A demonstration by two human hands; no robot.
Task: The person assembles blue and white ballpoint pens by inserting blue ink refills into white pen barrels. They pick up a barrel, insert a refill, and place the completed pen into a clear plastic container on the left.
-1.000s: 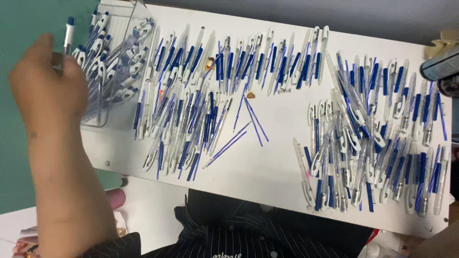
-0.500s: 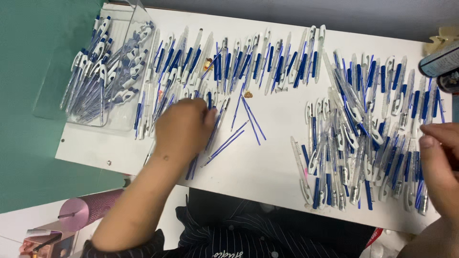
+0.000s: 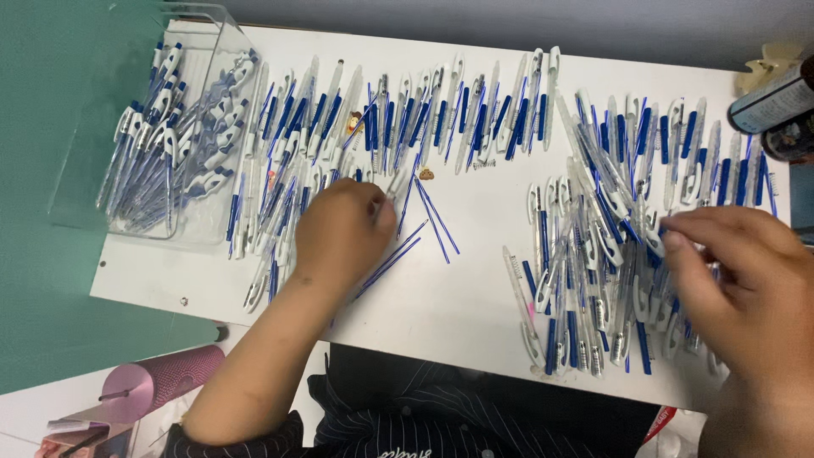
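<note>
My left hand lies curled over the left spread of blue-and-white pens, its fingertips pinched on a clear pen barrel. Loose thin blue refills lie just to its right on the white board. Over the right-hand heap of pen parts, my right hand has its fingers spread and its fingertips touching the pieces; I see nothing held in it. A row of pens runs along the far side.
A clear plastic box at the far left holds several assembled pens and rests partly on a green surface. A pink textured tumbler lies below the board's left corner. A dark can stands at the right edge.
My left hand went from the clear box, where it held a pen, down to the pens at the board's middle left. My right hand has come in over the right heap.
</note>
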